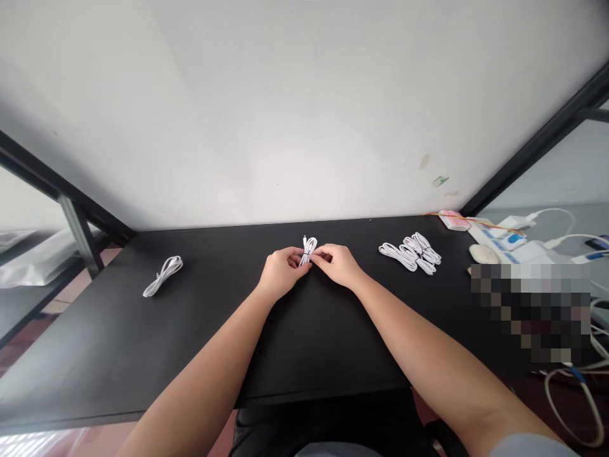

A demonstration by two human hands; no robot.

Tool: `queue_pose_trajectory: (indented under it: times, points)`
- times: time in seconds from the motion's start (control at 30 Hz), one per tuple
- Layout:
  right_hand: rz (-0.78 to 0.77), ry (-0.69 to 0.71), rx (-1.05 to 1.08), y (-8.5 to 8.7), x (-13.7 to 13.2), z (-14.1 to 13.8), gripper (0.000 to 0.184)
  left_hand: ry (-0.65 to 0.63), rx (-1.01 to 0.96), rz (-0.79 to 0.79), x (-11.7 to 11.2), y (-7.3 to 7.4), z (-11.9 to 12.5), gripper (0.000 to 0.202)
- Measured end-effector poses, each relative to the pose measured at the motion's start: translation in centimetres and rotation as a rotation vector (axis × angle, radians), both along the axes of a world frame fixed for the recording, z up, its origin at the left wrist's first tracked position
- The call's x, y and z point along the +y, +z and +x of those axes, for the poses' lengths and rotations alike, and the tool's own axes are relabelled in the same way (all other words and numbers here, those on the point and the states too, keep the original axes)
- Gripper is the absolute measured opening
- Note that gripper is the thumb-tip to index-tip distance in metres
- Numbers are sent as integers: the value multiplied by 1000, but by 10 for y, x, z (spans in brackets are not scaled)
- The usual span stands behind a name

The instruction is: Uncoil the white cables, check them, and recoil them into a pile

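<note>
A coiled white cable point(310, 245) stands between my hands at the middle of the black table, its loops and a plug end pointing toward the wall. My left hand point(281, 273) is closed around the lower part of the bundle, thumb in front. From the other side, my right hand point(337, 263) pinches at the bundle's waist, where a thin dark tie crosses it. Whether those fingertips grip the tie or the cable itself is too small to tell. Several tied white cables point(413, 252) lie to the right of my right hand. Off to the left lies one loosely folded white cable point(163, 276).
At the table's right end are a power strip point(495, 240) with plugged-in chargers, a white computer mouse point(484, 254) and a pink-and-white box point(454, 220). Loose white cords hang there. A white wall point(295, 127) rises behind the table; black frame bars slope at both sides.
</note>
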State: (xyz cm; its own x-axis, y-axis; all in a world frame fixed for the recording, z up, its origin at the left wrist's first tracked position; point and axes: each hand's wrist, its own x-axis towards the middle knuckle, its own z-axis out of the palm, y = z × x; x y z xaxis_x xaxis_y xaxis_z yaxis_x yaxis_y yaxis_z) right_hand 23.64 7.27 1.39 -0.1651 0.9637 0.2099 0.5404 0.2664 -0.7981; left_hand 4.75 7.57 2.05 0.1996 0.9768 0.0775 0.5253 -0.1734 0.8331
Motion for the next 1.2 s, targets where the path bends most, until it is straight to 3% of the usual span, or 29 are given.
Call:
queue_pose_trajectory:
  times: [0.27, 0.87, 1.07, 1.2]
  points:
    - [-57, -2, 45, 1, 1, 1, 9, -12, 15, 10, -1, 2, 0, 28]
    - [289, -19, -309, 8, -2, 2, 15, -36, -11, -10, 1, -1, 0, 25]
    - [174, -18, -176, 6, -2, 3, 8, -3, -62, -24, 3, -4, -1, 27]
    - [69, 9, -44, 3, -1, 4, 13, -2, -72, -22, 3, -4, 0, 27]
